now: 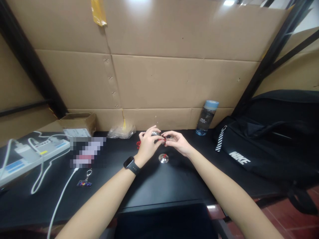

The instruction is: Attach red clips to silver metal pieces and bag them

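Observation:
Above the middle of the black table, my left hand (149,143) and my right hand (178,142) meet with their fingertips close together. Both are closed in a pinch on a thin red cord (163,140). A shiny metal piece (155,133) shows partly behind the fingers of my left hand; the rest of it is hidden. Just below my hands, a small silver cymbal (163,159) lies on the table, with red cord at its centre. More red cord (138,144) is bunched at the left of my left hand.
Cardboard panels (159,83) stand behind the table (159,189). To the right are a blue-capped bottle (206,118) and a black bag (259,146). At left lie a power strip (37,156), white cables, a keychain (84,183), a cardboard box (78,122) and clear plastic wrap (122,131).

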`<state>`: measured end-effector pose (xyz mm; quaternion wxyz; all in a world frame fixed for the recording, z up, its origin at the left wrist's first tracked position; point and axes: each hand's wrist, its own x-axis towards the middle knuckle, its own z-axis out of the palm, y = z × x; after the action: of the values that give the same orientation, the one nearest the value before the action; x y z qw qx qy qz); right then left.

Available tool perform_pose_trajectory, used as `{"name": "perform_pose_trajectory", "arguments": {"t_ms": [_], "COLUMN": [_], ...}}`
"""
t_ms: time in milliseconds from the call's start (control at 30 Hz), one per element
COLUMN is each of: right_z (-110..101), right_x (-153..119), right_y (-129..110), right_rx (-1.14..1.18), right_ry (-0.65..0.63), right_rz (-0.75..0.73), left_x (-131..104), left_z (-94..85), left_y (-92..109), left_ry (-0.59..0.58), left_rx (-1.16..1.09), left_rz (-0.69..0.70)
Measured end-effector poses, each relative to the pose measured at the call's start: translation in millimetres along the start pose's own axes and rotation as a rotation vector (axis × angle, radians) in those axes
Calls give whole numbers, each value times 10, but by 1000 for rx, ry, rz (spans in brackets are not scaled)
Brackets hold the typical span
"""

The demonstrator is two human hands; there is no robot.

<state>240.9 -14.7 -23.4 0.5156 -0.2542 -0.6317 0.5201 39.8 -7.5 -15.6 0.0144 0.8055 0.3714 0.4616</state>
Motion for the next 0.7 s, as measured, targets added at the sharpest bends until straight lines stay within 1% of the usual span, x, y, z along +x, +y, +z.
{"name": "perform_pose_trajectory", "arguments": {"t_ms": [200,367,533,600,700], "right_z": [10,20,35,44,55], "right_x": [-1,4,7,11,17], "right_y": [-11,4,16,19,34], "right_rx": [-30,-49,-120,-197,-339], "right_ry": [-1,44,87,94,116], "right_rz": [22,20,2,-5,-49], "left_x": [-8,-2,2,-1,-21], "left_z": [16,17,65,119,221], "left_y": [-5,0,-62,-125,-215], "left_ry": [-4,-32,-34,-47,-62], "left_rx": [-32,-82,-210,-302,-491], "left_rz": [-6,-48,-153,-209,-329]}}
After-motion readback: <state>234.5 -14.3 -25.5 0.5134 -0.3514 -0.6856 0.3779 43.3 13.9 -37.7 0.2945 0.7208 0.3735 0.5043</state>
